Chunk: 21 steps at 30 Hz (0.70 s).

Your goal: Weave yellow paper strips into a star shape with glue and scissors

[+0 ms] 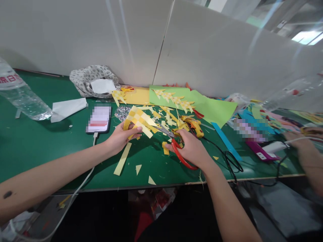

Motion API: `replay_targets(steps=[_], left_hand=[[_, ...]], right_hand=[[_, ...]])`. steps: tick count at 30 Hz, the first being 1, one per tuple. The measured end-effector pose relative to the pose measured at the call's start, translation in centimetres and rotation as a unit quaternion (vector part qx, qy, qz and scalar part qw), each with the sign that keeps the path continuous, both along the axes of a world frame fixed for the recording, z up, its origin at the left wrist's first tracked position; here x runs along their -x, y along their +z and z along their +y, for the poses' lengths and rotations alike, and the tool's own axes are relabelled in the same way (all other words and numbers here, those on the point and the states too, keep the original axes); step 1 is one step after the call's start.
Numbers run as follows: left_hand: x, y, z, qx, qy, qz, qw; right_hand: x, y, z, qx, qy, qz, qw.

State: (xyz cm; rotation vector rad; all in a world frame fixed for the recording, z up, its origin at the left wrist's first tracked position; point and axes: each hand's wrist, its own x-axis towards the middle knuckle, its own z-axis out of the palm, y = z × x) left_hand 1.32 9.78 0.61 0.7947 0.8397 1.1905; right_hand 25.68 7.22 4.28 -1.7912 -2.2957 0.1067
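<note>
Pinched in my left hand (pixel 122 137) is a woven piece of yellow and pale-yellow paper strips (pixel 137 117), its loose ends pointing right. My right hand (pixel 190 146) grips red-handled scissors (pixel 180 156), whose blades reach toward the strip ends; whether they touch the paper I cannot tell. Under and behind the hands lie many yellow paper scraps (pixel 166 117). A pale strip (pixel 122 159) rests on the green table below my left hand. Several finished-looking woven yellow pieces (pixel 174 99) lie on a green paper sheet (pixel 209 107) at the back.
A phone (pixel 98 118) with a white cable lies left, near a water bottle (pixel 25 94) and a cloth bag (pixel 93 79). A yellow glue gun (pixel 195 127) and its black cord (pixel 228 158) are right. Another person's hand (pixel 302 144) is at far right beside a purple power bank-like object (pixel 261 151).
</note>
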Motion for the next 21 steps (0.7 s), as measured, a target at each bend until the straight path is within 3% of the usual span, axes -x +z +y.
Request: replay_targets(steps=[8, 21], left_hand=[[-0.2, 0.3, -0.2, -0.031, -0.013, 0.037, 0.999], [-0.4, 0.1, -0.3, -0.028, -0.015, 0.068, 0.997]], right_hand=[[1.6, -0.2, -0.7, 0.031, 0.036, 0.023, 0.999], [3.3, -1.0, -1.0, 0.008, 0.050, 0.038, 0.998]])
